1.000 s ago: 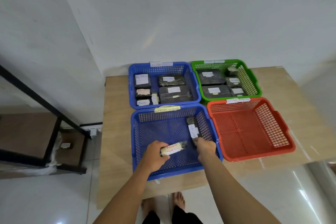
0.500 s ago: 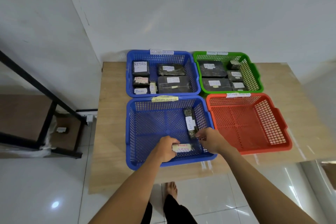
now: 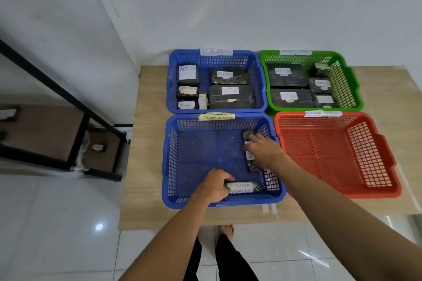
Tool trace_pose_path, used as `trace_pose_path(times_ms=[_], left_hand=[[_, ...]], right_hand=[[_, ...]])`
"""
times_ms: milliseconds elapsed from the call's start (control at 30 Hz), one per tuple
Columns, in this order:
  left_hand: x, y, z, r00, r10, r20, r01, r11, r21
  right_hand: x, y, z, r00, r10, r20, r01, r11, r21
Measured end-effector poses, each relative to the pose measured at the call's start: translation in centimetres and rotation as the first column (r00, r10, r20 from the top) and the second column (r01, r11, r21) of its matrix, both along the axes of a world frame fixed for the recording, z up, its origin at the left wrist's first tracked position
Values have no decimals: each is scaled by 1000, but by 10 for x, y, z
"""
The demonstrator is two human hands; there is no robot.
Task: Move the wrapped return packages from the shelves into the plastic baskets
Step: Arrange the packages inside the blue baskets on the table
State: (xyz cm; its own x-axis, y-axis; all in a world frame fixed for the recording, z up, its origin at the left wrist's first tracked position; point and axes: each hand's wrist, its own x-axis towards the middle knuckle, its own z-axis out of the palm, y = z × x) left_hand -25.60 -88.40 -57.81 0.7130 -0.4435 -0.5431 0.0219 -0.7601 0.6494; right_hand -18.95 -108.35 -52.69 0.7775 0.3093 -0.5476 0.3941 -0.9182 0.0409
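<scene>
Head view shows me the left hand [image 3: 214, 186] has lowered its gripped RETURN package [image 3: 243, 187] to the near blue basket [image 3: 173, 162] floor, while the right hand [image 3: 262, 151], fingers relaxed, now rests on the second package [image 3: 250, 157] by the right wall, so both look nearly placed.

— What's carrying everything?

— A light wooden tabletop [image 3: 148, 143], pushed against the white wall.

— And directly on it?

— Four plastic baskets in a two-by-two block. A blue basket [image 3: 170, 89] sits at the far edge, a green basket [image 3: 356, 89] just beside it on the right. At the near edge there's a second blue basket [image 3: 166, 166], with a red basket [image 3: 388, 162] to its right.

— Anything else?

— Two strips of tape [image 3: 269, 209] stuck by the near edge.
</scene>
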Motion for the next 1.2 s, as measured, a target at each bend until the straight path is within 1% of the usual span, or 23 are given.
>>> trace_pose_path(times_ms=[67, 267, 533, 767, 933, 1033, 1133, 1200], left_hand=[[-1, 1, -3, 1000, 11, -10, -11, 1000, 3], [-2, -12, -3, 999, 4, -52, -4, 1000, -2], [-5, -11, -1, 997, 71, -22, -71, 997, 13], [-4, -14, -1, 998, 59, -7, -59, 998, 16], [-4, -13, -3, 997, 70, -17, -70, 998, -1], [-2, -11, -3, 995, 85, -53, -86, 996, -15], [3, -7, 6, 990, 108, -89, -110, 994, -15], [7, -2, 18, 989, 127, -78, -128, 992, -10]], right_hand=[[2, 0, 3, 999, 44, 11, -44, 999, -32], [-1, 0, 8, 996, 81, 35, -79, 996, -36], [2, -1, 11, 997, 81, 10, -81, 997, -16], [2, 1, 10, 999, 15, 30, -15, 1000, 0], [6, -1, 5, 1000, -19, 2, 19, 1000, 17], [10, 0, 6, 999, -41, -31, 42, 999, 31], [15, -3, 14, 995, -79, -58, 85, 992, 91], [19, -8, 24, 993, -113, -36, 117, 981, 152]])
